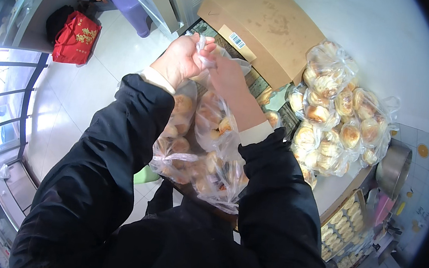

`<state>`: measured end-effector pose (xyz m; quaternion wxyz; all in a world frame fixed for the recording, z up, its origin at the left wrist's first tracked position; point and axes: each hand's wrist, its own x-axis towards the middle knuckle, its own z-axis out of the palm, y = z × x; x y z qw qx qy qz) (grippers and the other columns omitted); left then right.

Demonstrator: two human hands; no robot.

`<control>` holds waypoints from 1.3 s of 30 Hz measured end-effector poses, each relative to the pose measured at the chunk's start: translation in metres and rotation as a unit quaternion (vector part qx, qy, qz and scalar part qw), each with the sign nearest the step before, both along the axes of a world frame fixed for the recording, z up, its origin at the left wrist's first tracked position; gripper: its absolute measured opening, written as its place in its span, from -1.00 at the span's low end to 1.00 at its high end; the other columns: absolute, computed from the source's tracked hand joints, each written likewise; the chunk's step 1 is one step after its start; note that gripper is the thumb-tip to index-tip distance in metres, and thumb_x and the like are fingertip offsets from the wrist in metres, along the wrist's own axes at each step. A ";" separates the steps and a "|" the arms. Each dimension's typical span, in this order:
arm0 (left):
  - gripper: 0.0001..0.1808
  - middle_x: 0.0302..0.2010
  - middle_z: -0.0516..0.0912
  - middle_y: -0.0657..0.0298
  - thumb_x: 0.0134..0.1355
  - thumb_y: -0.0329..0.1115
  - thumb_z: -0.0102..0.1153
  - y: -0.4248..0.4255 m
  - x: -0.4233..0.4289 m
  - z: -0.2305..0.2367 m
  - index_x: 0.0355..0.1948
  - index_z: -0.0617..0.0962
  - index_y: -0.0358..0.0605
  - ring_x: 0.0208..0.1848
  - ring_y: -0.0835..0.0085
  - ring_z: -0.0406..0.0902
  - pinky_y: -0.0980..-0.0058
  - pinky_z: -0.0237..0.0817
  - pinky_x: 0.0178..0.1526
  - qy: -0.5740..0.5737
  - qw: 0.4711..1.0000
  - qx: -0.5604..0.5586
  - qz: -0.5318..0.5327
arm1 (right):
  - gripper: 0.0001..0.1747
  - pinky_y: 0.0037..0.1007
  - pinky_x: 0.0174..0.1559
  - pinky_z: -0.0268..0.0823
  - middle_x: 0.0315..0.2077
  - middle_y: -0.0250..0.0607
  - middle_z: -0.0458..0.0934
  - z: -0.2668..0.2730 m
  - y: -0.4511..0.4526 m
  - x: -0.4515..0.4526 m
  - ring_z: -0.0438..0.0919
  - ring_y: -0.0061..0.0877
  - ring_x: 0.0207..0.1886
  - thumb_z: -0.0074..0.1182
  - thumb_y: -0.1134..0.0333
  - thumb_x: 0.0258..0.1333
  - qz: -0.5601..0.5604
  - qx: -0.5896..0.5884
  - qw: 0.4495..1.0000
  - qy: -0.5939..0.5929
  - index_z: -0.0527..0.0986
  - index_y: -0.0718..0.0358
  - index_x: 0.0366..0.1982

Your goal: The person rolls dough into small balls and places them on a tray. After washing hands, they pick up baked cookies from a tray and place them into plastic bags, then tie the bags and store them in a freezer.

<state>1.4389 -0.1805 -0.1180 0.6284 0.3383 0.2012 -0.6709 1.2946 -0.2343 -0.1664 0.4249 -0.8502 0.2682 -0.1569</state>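
Observation:
My left hand grips the twisted neck of a clear plastic bag, its fingers curled around the film. Meeting it from the right, my right hand holds the same bag at the gathered neck; its fingertips are mostly hidden. Below my hands and between my forearms lie filled bags on a table. One clear bag of round baked buns is in the middle, and another bag of buns is partly behind my left sleeve. Nearer my body sits a knotted bag of buns, beside a further bag of buns.
A cardboard box stands at the table's far side. Several bagged pastries are piled to the right, near a metal pot and a tray of pale pastries. Leftward are a purple stool and a red bag.

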 end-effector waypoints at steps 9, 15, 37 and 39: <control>-0.55 -0.16 0.60 0.21 0.32 -0.09 -0.15 0.017 0.001 -0.009 -0.08 0.57 -0.27 -0.13 0.47 0.50 0.53 0.26 -0.02 -0.484 0.844 -0.099 -0.209 | -0.78 -0.38 -0.34 0.36 -0.46 -0.13 0.60 0.020 -0.008 0.001 0.57 -0.33 -0.42 0.19 0.21 -0.03 0.012 -0.091 0.993 0.076 0.61 0.21 -0.41; -0.20 -0.17 0.61 0.10 0.32 0.28 -0.37 0.010 0.010 -0.019 -0.10 0.55 -0.35 -0.15 0.39 0.54 0.49 0.30 -0.01 -0.424 0.859 0.001 -0.286 | -0.87 -0.34 -0.30 0.37 -0.49 -0.12 0.59 0.031 -0.007 0.002 0.57 -0.25 -0.38 0.16 0.28 -0.06 0.088 0.036 0.995 -0.023 0.62 0.13 -0.43; -0.80 -0.43 0.67 0.21 0.01 -0.46 0.18 -0.009 0.019 -0.043 -0.30 0.68 -0.16 -0.38 0.49 0.54 0.53 0.37 -0.26 -0.653 0.667 -0.080 -0.350 | -0.72 -0.37 -0.35 0.41 -0.58 -0.34 0.40 0.000 -0.013 -0.003 0.51 -0.35 -0.39 0.29 0.10 -0.29 -0.075 -0.299 0.946 -0.100 0.47 0.07 -0.56; -0.88 -0.48 0.64 0.14 0.01 -0.41 0.14 -0.005 0.022 -0.040 -0.41 0.66 -0.11 -0.42 0.29 0.55 0.42 0.37 -0.29 -0.762 0.556 -0.022 -0.332 | -0.83 -0.32 -0.28 0.40 -0.55 -0.30 0.45 -0.002 -0.016 -0.017 0.52 -0.31 -0.35 0.20 0.21 -0.18 -0.058 -0.251 0.966 -0.022 0.52 0.10 -0.50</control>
